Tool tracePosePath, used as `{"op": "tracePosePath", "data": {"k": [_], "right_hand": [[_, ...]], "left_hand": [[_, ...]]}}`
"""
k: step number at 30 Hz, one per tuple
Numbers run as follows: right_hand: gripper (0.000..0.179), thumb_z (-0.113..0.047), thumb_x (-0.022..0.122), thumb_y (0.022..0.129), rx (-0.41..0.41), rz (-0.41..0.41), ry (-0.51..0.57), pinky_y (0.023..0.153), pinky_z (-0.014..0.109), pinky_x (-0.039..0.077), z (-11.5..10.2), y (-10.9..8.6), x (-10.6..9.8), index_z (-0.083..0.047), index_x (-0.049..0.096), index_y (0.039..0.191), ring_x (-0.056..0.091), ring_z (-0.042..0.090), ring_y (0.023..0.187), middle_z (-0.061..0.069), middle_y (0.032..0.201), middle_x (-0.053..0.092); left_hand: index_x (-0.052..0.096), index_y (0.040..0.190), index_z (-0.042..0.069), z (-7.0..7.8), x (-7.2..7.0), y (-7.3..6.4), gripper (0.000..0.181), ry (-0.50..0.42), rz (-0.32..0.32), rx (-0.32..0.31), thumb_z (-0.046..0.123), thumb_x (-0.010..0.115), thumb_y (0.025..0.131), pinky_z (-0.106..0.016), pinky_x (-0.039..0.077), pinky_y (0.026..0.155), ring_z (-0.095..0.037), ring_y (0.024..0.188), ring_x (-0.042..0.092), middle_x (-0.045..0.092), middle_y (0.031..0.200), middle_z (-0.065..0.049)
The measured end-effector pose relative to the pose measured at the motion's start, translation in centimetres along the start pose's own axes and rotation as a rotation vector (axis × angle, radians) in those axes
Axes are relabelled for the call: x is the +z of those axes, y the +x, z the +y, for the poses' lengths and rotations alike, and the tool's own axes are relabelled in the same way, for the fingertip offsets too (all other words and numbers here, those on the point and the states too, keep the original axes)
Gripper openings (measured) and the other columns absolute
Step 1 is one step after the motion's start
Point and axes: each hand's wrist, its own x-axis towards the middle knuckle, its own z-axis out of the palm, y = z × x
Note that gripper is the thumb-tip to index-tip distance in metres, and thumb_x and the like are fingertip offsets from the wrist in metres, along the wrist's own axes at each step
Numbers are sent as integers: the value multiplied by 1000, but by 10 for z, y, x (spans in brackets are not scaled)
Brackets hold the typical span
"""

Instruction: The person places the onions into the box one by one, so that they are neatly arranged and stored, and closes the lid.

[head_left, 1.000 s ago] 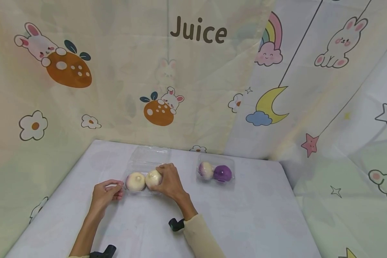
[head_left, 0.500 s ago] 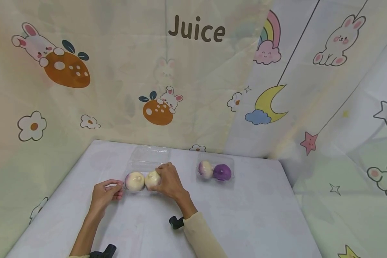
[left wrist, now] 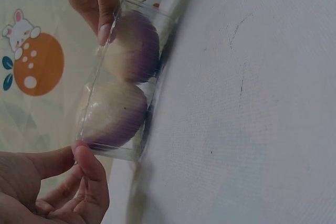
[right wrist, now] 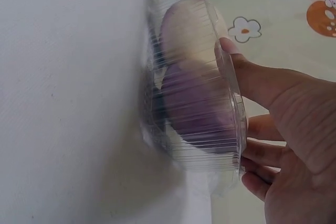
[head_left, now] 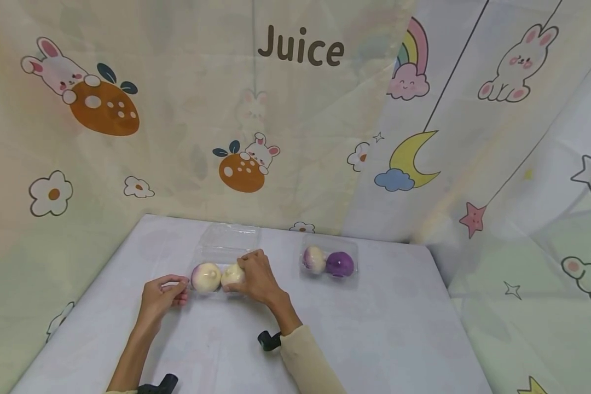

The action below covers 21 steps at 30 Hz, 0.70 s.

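An open clear plastic box (left wrist: 123,153) lies on the white table, its lid (head_left: 230,237) folded back to the far side. Inside sit two round white-and-purple turnips, a left one (head_left: 206,278) and a right one (head_left: 231,274), pale side up. My left hand (head_left: 161,295) pinches the box's left rim between thumb and index finger. Over the box's right end, my right hand (head_left: 259,279) grips the right turnip, thumb on the near side. In the right wrist view its other fingers (right wrist: 265,153) lie by the box's right rim, and the ribbed wall blurs the turnips.
A second clear plastic box (head_left: 329,241) stands to the right on the white table (head_left: 374,328), holding one pale turnip (head_left: 314,260) and one purple-side-up turnip (head_left: 340,265). A printed cloth curtain (head_left: 177,109) hangs behind the table and along its sides.
My right thumb has slid slightly left across the near side of the right turnip and covers more of it. My left hand and both boxes stay in place.
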Motion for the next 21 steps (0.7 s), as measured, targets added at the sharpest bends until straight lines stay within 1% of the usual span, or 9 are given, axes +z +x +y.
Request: {"op": "tracePosePath", "data": {"k": [4, 6, 7, 10, 14, 17, 19, 21], "right_hand": [[58, -45, 96, 83, 9, -7, 32, 109, 40, 49, 2, -1, -1, -3, 80, 121, 59, 28, 127, 11, 128, 79], [66, -45, 94, 85, 17, -12, 54, 111, 41, 49, 2, -1, -1, -1, 77, 131, 58, 29, 129, 12, 132, 77], [68, -46, 94, 86, 16, -12, 63, 111, 41, 49, 3, 0, -1, 0, 76, 133, 59, 29, 129, 13, 133, 78], [72, -43, 93, 87, 51, -10, 163, 114, 41, 50, 4, 0, -3, 3, 72, 139, 58, 29, 132, 15, 135, 77], [70, -36, 93, 89, 96, 8, 287, 121, 44, 50, 6, 3, -7, 2, 69, 142, 58, 29, 137, 15, 140, 74], [69, -36, 88, 94, 119, 22, 329, 125, 48, 48, 7, 4, -11, -1, 65, 149, 58, 30, 143, 13, 147, 71], [68, -35, 85, 97, 137, 41, 367, 126, 51, 48, 9, 5, -14, -2, 62, 152, 58, 32, 145, 13, 150, 70], [66, -34, 82, 100, 146, 74, 398, 124, 53, 49, 11, 7, -16, -2, 61, 153, 60, 34, 143, 13, 150, 69]], "left_hand": [[64, 129, -16, 0, 0, 2, 35, -10, -17, -4, 11, 69, 107, -23, 66, 63, -7, 65, 72, 78, 78, 0], [63, 129, -17, 0, -1, 2, 35, -17, -27, -10, 10, 69, 107, -23, 67, 63, -7, 65, 72, 78, 78, 0], [63, 129, -17, 1, -1, 2, 35, -21, -27, -16, 10, 68, 107, -24, 67, 63, -7, 64, 72, 78, 78, 0], [62, 129, -17, 2, -2, 1, 34, -26, -29, -29, 8, 68, 107, -24, 67, 63, -8, 64, 72, 78, 78, -1], [62, 129, -18, 4, -2, 0, 33, -25, -29, -32, 7, 67, 107, -24, 67, 63, -8, 64, 72, 78, 78, -2], [63, 129, -18, 3, -2, 0, 34, -21, -29, -22, 8, 68, 107, -24, 67, 63, -8, 65, 72, 78, 78, -2], [63, 129, -17, 1, -2, 1, 34, -18, -24, -13, 9, 68, 107, -23, 67, 63, -8, 65, 72, 78, 78, -1], [63, 129, -17, 0, -2, 2, 34, -13, -19, -3, 10, 68, 108, -23, 66, 63, -7, 65, 72, 79, 79, -1]]}}
